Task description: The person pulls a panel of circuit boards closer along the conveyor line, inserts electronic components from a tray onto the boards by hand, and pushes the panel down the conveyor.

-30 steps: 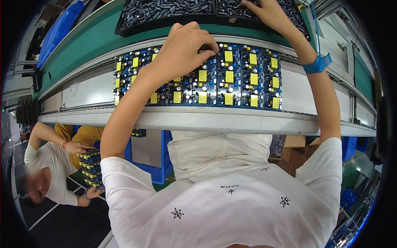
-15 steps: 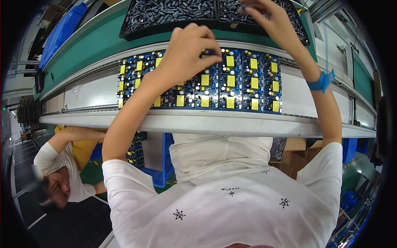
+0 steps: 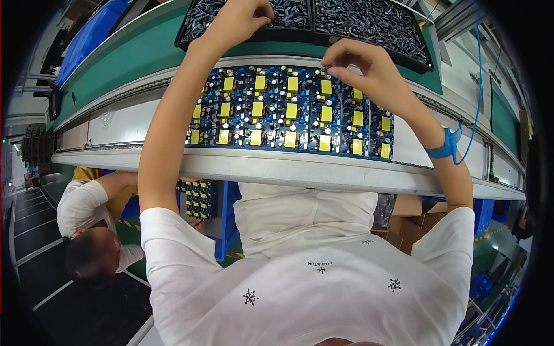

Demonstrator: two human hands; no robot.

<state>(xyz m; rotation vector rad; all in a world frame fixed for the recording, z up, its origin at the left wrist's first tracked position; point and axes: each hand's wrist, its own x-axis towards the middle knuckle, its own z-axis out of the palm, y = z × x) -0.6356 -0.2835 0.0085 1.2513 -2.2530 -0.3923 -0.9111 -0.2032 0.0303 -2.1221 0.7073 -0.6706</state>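
Between thumb and finger of my right hand (image 3: 369, 72) is a small dark capacitor (image 3: 326, 68), just above the far edge of the blue circuit boards (image 3: 274, 124). The boards lie side by side in a panel, with rows of yellow block components, small white-topped cylinders and blue discs. My left hand (image 3: 239, 22) reaches into the left black bin (image 3: 187, 41) of loose dark capacitors (image 3: 291, 12). Its fingers are closed at the capacitors; what they pinch, if anything, is too small to make out. A blue wrist strap (image 3: 444, 147) with a cord circles my right wrist.
A second black bin (image 3: 398, 43) of capacitors stands beside the first on the green bench surface (image 3: 144, 60). A metal conveyor rail (image 3: 346, 170) runs along the near side. At lower left, another person (image 3: 86, 207) works near more boards (image 3: 199, 200) and a blue crate (image 3: 229, 213).
My left hand has moved from over the boards up into the left bin. My right hand has come down from the right bin to the boards' far edge with a capacitor.
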